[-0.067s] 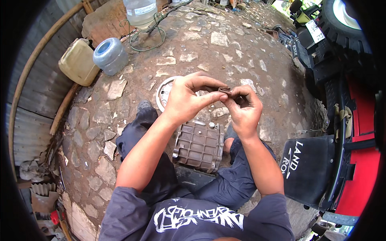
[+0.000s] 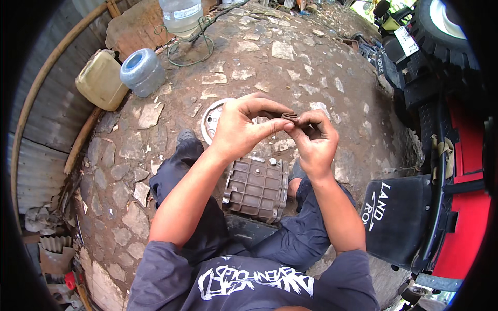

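Both hands are raised in front of me, meeting over a small dark brown folded strip (image 2: 290,116) that looks like a piece of sandpaper. My left hand (image 2: 239,124) pinches its left end between thumb and fingers. On the other end, my right hand (image 2: 316,139) grips with thumb and curled fingers, which partly hide it. Below, between my legs, lies a ribbed grey-brown metal casing (image 2: 254,187), like a gearbox housing, with bolts on it. A round pale metal plate (image 2: 209,122) rests on the ground beyond, partly covered by my left hand.
A yellowish jerrycan (image 2: 102,80) and a clear blue-tinted water jug (image 2: 142,72) stand at the far left, near a larger bottle (image 2: 181,18) and a green hose (image 2: 193,65). At right is a red vehicle (image 2: 469,233) with a black mudflap (image 2: 399,220). Uneven stones pave the ground.
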Tool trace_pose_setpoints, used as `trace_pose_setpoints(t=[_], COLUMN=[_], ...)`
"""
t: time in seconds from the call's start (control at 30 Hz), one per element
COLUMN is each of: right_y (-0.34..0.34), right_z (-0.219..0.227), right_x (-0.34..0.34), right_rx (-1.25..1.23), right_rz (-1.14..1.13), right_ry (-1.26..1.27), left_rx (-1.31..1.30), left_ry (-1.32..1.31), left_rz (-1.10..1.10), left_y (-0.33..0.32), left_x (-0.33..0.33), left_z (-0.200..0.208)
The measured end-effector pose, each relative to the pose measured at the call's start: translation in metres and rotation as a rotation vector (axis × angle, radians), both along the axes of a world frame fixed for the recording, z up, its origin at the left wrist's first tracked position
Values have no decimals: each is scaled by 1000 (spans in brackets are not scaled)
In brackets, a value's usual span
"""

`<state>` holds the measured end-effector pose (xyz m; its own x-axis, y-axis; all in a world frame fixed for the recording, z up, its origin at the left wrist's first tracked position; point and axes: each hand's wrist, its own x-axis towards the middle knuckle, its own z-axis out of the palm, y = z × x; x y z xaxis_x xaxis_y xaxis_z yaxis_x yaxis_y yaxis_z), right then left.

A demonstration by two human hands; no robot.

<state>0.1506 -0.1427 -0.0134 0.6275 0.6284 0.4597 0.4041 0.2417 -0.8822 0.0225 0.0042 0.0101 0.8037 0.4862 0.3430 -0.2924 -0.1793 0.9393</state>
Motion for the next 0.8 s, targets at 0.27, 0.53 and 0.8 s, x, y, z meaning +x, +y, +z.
trace_pose_setpoints(t=[0.27, 0.53, 0.8], right_y=[14, 18, 9], right_z=[5, -9, -7], right_x=[0, 17, 21], right_rx=[89, -20, -4], right_rz=[220, 279, 364], right_ry=[407, 783, 828], left_rx=[-151, -95, -179], left_ry=[61, 215, 341], left_rz=[123, 279, -26], left_y=[-7, 6, 15], left_x=[10, 16, 9], left_z=[-2, -11, -3])
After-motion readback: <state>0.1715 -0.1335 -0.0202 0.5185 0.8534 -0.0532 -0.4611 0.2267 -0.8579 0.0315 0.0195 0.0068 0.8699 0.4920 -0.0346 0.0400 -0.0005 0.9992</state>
